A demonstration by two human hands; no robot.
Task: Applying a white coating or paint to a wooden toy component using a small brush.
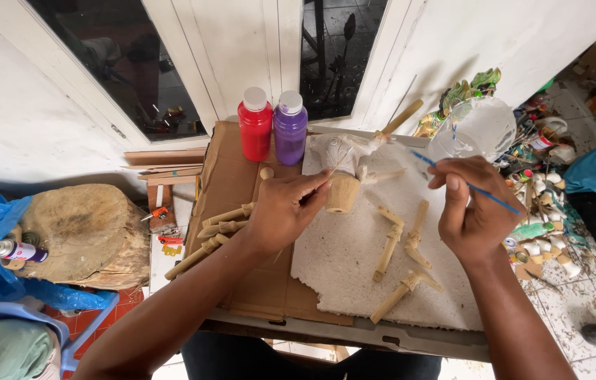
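My left hand [285,207] grips a thin stick that carries a white wooden puppet body [348,160] with a tan base, held over a white foam slab [354,260]. My right hand [472,204] pinches a thin blue-handled paintbrush [489,195], its tip pointing toward the puppet. Several unpainted wooden arm pieces [402,239] lie on the foam between and below the hands. More wooden sticks [215,229] rest on the brown cardboard [241,183] under my left wrist.
A red paint bottle [255,124] and a purple one [289,127] stand at the back of the cardboard. A clear plastic cup [477,127] sits at the right. A log stump [87,236] and spray can [18,250] lie left; painted clutter litters the floor at right.
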